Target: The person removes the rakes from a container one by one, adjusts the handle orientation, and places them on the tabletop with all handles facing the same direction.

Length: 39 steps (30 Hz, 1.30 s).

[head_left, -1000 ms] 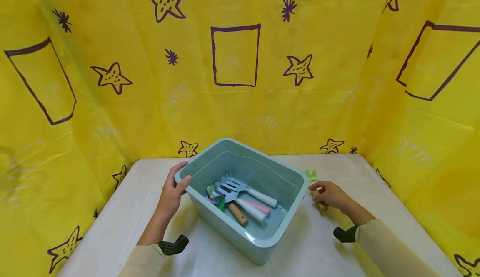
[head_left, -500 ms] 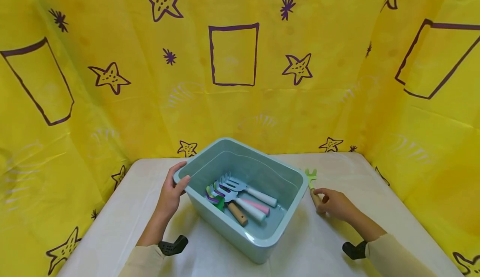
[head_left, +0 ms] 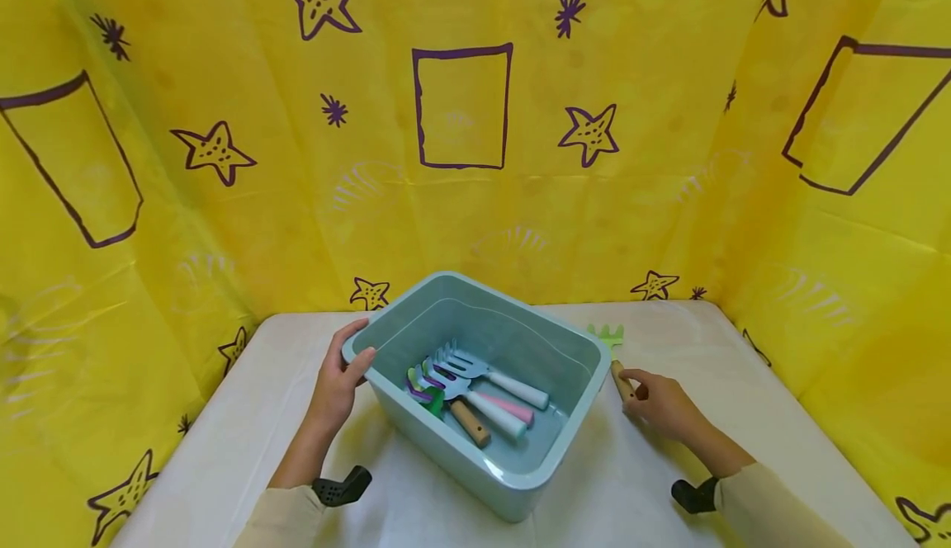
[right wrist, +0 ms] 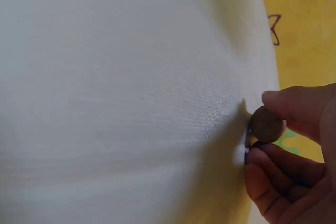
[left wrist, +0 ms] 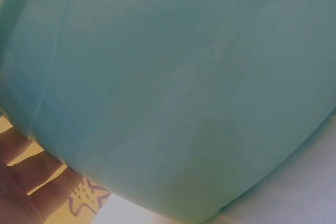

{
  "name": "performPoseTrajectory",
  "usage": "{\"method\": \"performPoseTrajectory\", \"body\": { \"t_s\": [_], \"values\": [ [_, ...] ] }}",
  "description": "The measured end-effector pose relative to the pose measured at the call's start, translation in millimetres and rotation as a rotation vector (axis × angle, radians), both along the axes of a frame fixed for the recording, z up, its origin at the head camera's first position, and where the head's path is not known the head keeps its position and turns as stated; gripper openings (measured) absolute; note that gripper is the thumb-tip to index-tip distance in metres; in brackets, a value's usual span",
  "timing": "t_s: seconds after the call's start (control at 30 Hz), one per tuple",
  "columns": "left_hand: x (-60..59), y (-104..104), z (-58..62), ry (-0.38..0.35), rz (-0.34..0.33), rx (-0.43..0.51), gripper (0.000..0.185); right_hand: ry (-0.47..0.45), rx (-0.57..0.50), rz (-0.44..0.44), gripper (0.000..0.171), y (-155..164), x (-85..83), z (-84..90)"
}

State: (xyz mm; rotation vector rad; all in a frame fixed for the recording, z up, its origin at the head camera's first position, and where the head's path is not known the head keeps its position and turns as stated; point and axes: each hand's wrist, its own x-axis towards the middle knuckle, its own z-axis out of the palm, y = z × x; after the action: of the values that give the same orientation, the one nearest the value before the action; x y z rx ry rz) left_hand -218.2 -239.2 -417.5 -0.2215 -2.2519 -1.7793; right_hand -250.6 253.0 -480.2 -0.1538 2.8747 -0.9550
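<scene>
A pale teal plastic bin (head_left: 520, 470) stands on the white table (head_left: 245, 416) and fills the left wrist view as a teal wall (left wrist: 173, 87). Inside lie several toy garden rakes and forks (head_left: 475, 391) with white, pink and wooden handles. My left hand (head_left: 338, 383) grips the bin's left rim, thumb over the edge. My right hand (head_left: 657, 403) pinches the wooden handle of a small green rake (head_left: 611, 340) just right of the bin. The right wrist view shows the handle's round end (right wrist: 266, 125) held between thumb and fingers (right wrist: 273, 166).
Yellow sheeting with purple stars and rectangles (head_left: 461, 106) walls the table at the back and both sides. Bare tabletop (head_left: 713, 350) extends right of the bin and in front of it. Black wrist mounts (head_left: 342, 486) sit on both forearms.
My right hand has taken the green rake's wooden handle in a pinch and raised its head slightly beside the bin. The left hand stays on the rim.
</scene>
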Motion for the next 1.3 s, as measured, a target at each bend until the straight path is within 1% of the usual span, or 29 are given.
{"method": "performPoseTrajectory", "body": {
  "t_s": [0.23,0.37,0.53,0.63,0.8,1.1,1.3],
  "values": [
    [1.1,0,-1.4,-0.021,0.000,-0.006,0.054,0.021,-0.059,-0.041,0.051,2,-24.8,-5.6],
    [1.4,-1,-2.0,-0.026,0.007,-0.002,0.053,0.018,-0.058,-0.062,0.051,0,-40.2,-7.0],
    [2.5,-1,-0.6,-0.029,0.008,0.003,0.052,-0.004,-0.063,-0.093,0.051,-4,-53.4,-4.9],
    [2.8,0,1.2,-0.036,0.005,0.001,0.053,-0.016,-0.068,-0.110,0.051,-4,-57.7,-2.6],
    [3.2,2,4.7,-0.047,0.005,-0.003,0.052,-0.006,-0.052,-0.111,0.050,-1,-60.5,-1.4],
    [0.0,-1,-1.4,-0.025,0.011,-0.004,0.053,0.030,-0.045,-0.111,0.048,0,-62.3,-1.2],
    [0.0,-2,-2.9,-0.028,0.006,0.004,0.053,0.018,-0.046,-0.098,0.049,0,-63.7,1.7]
  ]
}}
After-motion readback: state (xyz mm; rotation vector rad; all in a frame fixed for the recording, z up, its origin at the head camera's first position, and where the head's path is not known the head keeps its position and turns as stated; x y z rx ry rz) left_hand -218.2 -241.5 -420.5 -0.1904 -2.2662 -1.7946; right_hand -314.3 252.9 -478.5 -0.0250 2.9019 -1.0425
